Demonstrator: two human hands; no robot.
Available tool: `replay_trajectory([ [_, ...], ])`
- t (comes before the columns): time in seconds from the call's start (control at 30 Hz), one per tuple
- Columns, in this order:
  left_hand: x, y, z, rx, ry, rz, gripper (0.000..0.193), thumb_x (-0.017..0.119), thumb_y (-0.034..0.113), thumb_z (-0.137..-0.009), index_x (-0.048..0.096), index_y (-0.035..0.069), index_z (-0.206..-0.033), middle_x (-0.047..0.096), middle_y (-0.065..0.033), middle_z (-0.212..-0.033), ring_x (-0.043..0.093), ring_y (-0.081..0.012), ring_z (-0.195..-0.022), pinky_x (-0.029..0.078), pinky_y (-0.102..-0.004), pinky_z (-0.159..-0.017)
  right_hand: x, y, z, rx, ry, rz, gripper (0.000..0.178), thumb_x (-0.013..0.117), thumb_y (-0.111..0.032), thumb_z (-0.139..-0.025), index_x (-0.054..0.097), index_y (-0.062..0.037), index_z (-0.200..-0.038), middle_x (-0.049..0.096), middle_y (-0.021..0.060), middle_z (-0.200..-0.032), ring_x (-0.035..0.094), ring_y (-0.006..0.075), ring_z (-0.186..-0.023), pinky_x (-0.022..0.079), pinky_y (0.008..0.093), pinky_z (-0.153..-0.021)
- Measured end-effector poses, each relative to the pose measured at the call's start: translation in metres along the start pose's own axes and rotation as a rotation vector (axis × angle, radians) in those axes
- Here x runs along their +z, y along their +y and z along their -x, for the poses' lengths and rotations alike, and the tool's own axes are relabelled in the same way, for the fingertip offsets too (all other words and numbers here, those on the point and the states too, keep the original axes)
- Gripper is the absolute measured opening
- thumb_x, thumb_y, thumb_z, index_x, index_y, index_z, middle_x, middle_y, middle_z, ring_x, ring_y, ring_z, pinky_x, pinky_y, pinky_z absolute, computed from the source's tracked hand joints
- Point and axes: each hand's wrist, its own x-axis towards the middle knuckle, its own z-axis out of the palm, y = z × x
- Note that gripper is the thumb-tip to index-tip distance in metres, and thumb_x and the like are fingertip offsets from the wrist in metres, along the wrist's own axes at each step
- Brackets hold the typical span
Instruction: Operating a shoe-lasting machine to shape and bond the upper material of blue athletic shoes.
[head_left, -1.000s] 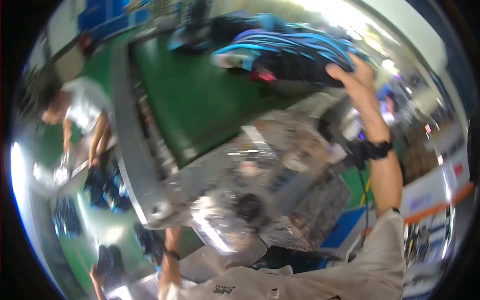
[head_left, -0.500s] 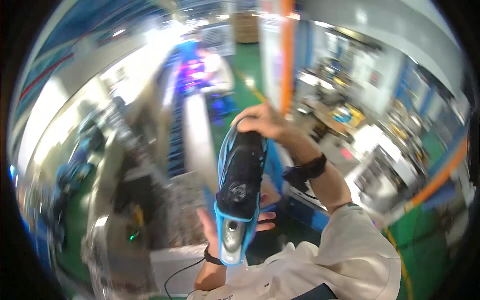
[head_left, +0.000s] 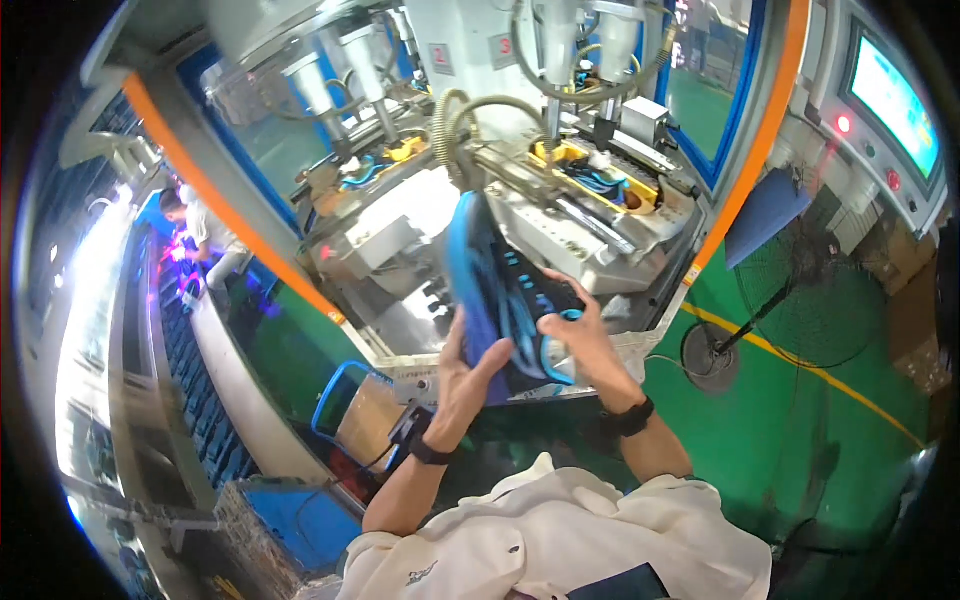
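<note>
A black and blue shoe (head_left: pixel 510 310) is held between both hands in front of the machine, its toe pointing up and away. My left hand (head_left: pixel 466 388) grips its left side near the heel, the thumb pressed against it. On the opposite side my right hand (head_left: pixel 590 345) holds the shoe by the collar, with fingers wrapped over the edge. The part of the shoe under my palms is hidden. Beyond it, inside the machine (head_left: pixel 560 240), two other shoes sit in yellow clamps (head_left: pixel 640 192) (head_left: pixel 405 150).
Orange-edged posts (head_left: pixel 235 210) frame the machine opening. A conveyor (head_left: pixel 185 380) runs along the left, with a person (head_left: pixel 215 240) seated at its far end. To the right are a lit control screen (head_left: pixel 893 100) and a floor fan (head_left: pixel 810 290). A blue-framed stool (head_left: pixel 365 420) stands near the machine.
My view has swung right from the conveyor side to face the machine. The shoe has turned from toe-near-me to toe-away, and my right hand has moved from its far end to the near collar.
</note>
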Motion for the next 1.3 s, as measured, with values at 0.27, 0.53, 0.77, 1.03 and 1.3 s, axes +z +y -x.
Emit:
replay_trajectory([
  [0.27, 0.104, -0.114, -0.213, -0.148, -0.077, -0.119, 0.070, 0.064, 0.043, -0.090, 0.045, -0.006, -0.135, 0.060, -0.0132, -0.122, 0.057, -0.0199, -0.109, 0.045, -0.0327, -0.093, -0.184, -0.004, -0.037, -0.159, 0.603, 0.207, 0.062, 0.071, 0.003, -0.063, 0.058, -0.0012, -0.124, 0.064, 0.0068, -0.106, 0.061, 0.0137, -0.088, 0.051, 0.0270, -0.080],
  [0.53, 0.095, -0.227, -0.367, -0.126, 0.376, -0.650, 0.055, 0.074, 0.038, -0.075, 0.060, -0.002, -0.110, 0.066, -0.0253, -0.104, 0.064, -0.0395, -0.099, 0.049, -0.0442, -0.088, -0.200, -0.040, -0.027, -0.188, 0.827, 0.530, 0.063, 0.063, 0.005, -0.065, 0.053, 0.0032, -0.127, 0.061, 0.0105, -0.113, 0.060, 0.0165, -0.094, 0.049, 0.0283, -0.086],
  [0.77, 0.017, -0.205, -0.352, -0.176, 0.503, -0.302, 0.021, 0.072, 0.011, -0.069, 0.063, -0.002, -0.083, 0.068, -0.0161, -0.083, 0.067, -0.0295, -0.075, 0.052, -0.0364, -0.067, -0.216, -0.067, -0.138, -0.252, 0.702, 0.848, 0.056, 0.071, -0.005, -0.065, 0.059, 0.0028, -0.119, 0.063, 0.0083, -0.104, 0.060, 0.0155, -0.090, 0.048, 0.0280, -0.082],
  [1.03, -0.086, -0.096, -0.167, -0.299, 0.200, 0.108, 0.040, 0.056, -0.017, -0.069, 0.066, 0.002, -0.104, 0.068, -0.0107, -0.094, 0.065, -0.0182, -0.080, 0.052, -0.0291, -0.066, -0.110, -0.031, -0.386, 0.297, 0.093, 1.341, 0.061, 0.080, -0.032, -0.055, 0.066, 0.0049, -0.101, 0.067, 0.0172, -0.093, 0.065, 0.0273, -0.084, 0.051, 0.0335, -0.076],
  [1.3, -0.147, 0.040, 0.012, -0.425, 0.723, 0.115, 0.033, 0.061, 0.013, -0.077, 0.062, -0.006, -0.103, 0.064, -0.0023, -0.088, 0.058, -0.0076, -0.071, 0.043, -0.0193, -0.059, -0.025, 0.202, -0.420, 0.111, 0.143, 1.529, 0.058, 0.072, -0.026, -0.069, 0.055, 0.0062, -0.113, 0.067, 0.0246, -0.101, 0.066, 0.0352, -0.102, 0.053, 0.0404, -0.088],
])
